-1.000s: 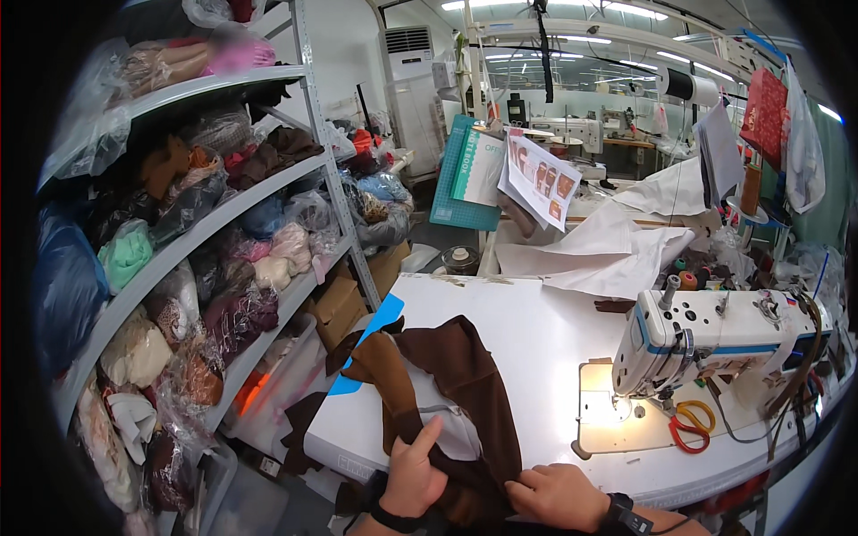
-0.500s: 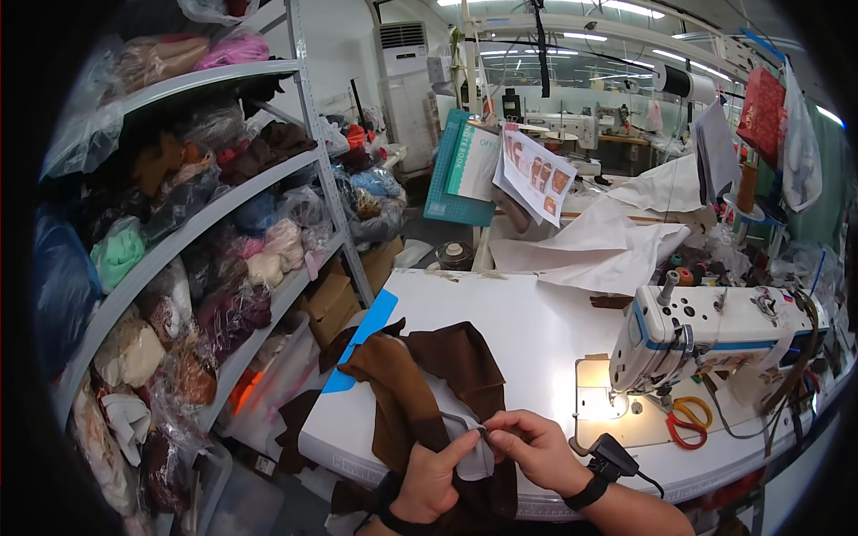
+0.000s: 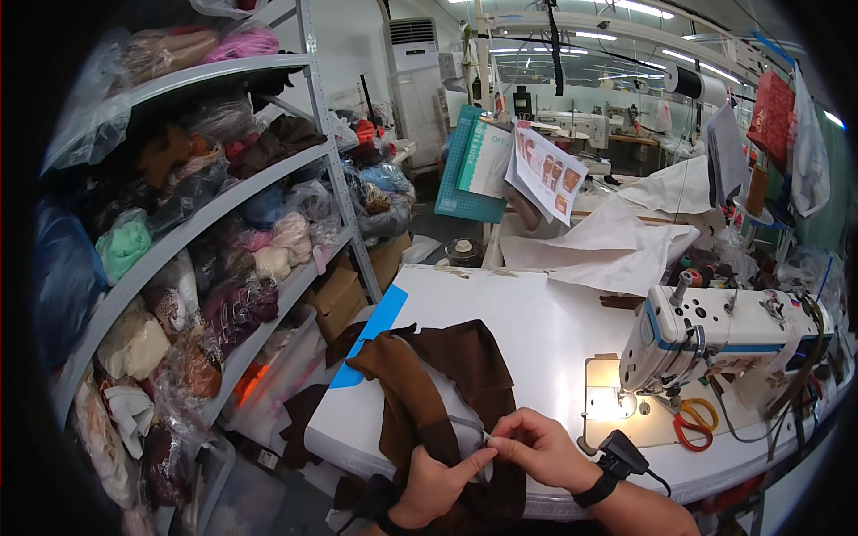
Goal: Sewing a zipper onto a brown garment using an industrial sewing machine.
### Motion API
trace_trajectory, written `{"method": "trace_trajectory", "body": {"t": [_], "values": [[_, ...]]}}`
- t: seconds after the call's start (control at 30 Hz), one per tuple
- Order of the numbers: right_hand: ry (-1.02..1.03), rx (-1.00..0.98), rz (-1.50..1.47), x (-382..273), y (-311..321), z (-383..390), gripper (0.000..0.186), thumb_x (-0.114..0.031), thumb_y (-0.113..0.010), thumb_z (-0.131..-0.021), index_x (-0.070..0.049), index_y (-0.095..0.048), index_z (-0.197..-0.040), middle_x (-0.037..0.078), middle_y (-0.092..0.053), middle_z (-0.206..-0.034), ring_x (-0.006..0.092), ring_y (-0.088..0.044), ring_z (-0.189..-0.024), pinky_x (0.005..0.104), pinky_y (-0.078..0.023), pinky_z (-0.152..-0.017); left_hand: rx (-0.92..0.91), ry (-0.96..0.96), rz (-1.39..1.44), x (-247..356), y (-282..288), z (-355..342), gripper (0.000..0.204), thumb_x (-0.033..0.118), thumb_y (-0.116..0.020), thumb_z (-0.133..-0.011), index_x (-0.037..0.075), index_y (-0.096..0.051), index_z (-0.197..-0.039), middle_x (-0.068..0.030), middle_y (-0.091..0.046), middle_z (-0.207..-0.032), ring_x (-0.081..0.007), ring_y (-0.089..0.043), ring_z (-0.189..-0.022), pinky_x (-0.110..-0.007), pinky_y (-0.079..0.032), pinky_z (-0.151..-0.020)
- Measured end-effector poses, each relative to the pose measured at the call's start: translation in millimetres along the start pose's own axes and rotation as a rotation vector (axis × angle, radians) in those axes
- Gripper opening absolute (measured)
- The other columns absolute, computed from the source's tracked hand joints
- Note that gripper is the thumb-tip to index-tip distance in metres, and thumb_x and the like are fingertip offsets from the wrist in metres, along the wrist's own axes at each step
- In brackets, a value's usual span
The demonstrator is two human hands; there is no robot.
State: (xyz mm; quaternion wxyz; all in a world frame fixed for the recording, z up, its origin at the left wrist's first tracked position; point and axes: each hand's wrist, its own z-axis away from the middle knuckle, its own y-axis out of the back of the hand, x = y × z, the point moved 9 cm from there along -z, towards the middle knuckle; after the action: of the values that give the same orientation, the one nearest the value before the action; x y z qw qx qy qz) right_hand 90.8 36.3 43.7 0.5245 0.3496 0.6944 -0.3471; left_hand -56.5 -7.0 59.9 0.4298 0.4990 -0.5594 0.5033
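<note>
- since a second ago, the right hand (image 3: 539,448) has moved up from the lower right of the brown cloth (image 3: 478,357) to the left hand's (image 3: 431,487) thumb
- right thumb and fingertips meet by a grey strip (image 3: 438,384); what they pinch is too small to tell
- left thumb stretches toward them; other fingers hidden, grip unclear
- cloth lies on the white table's (image 3: 554,353) left end, hanging over the front edge
- rightward: scissors (image 3: 694,423), sewing machine (image 3: 715,335)
- far left: shelves (image 3: 259,179)
</note>
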Motion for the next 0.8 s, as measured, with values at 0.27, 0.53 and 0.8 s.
{"method": "trace_trajectory", "body": {"t": [0.27, 0.53, 0.8], "values": [[0.682, -0.498, 0.885, -78.2, -98.1, -29.6, 0.056, -0.049, -0.059, -0.101, -0.002, -0.062, -0.131, 0.015, -0.071, -0.099, 0.0308, -0.068, -0.102, 0.0498, -0.036, -0.117, -0.321, -0.445, -0.664, 26.4, -14.5, 6.5, 0.043, 0.01, -0.077, -0.08, 0.002, -0.062, -0.12, -0.0141, -0.062, -0.111, -0.0356, -0.067, -0.101, -0.041, -0.056, -0.08], [0.777, -0.087, 1.232, -66.9, -66.9, -18.0, 0.034, -0.026, -0.077, -0.084, -0.009, -0.065, -0.11, 0.004, -0.063, -0.083, 0.0249, -0.063, -0.075, 0.0375, -0.048, -0.077, 0.259, -0.678, -1.226, 94.3, 37.3, 11.0, 0.045, 0.001, -0.082, -0.066, 0.005, -0.055, -0.102, -0.018, -0.059, -0.119, -0.0342, -0.067, -0.096, -0.042, -0.057, -0.077], [0.521, 0.178, 0.772, -48.0, 6.2, -5.7, 0.059, 0.007, -0.073, -0.066, -0.006, -0.061, -0.122, 0.015, -0.058, -0.119, 0.0348, -0.06, -0.108, 0.0411, -0.054, -0.084, -0.206, -0.066, -0.214, 33.6, 7.4, 10.7, 0.046, 0.006, -0.077, -0.093, 0.001, -0.052, -0.13, -0.0035, -0.064, -0.106, -0.0061, -0.061, -0.089, -0.022, -0.051, -0.078]]}}
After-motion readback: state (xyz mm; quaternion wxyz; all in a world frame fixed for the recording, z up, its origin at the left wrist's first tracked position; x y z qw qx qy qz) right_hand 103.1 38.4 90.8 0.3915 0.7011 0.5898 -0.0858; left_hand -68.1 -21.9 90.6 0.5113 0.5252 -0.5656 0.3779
